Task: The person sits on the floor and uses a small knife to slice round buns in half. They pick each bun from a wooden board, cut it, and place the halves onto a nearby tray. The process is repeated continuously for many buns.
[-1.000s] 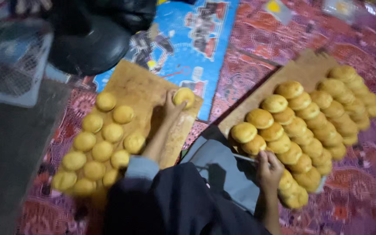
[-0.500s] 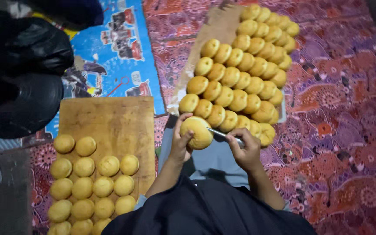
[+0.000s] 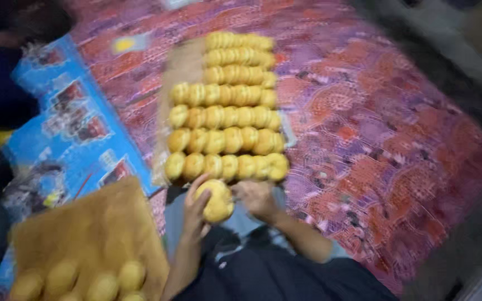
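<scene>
Now both hands' grips clamp one bun (image 3: 214, 200): left hand (image 3: 195, 212), right hand (image 3: 256, 198).

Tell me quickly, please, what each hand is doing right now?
Left hand: closed around a golden bun.
Right hand: beside the bun; grip cannot be told.

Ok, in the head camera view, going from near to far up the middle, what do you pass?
Dark clothing → left hand holding a bun, right hand beside it → rows of golden buns on a board → the patterned red and purple rug.
</scene>
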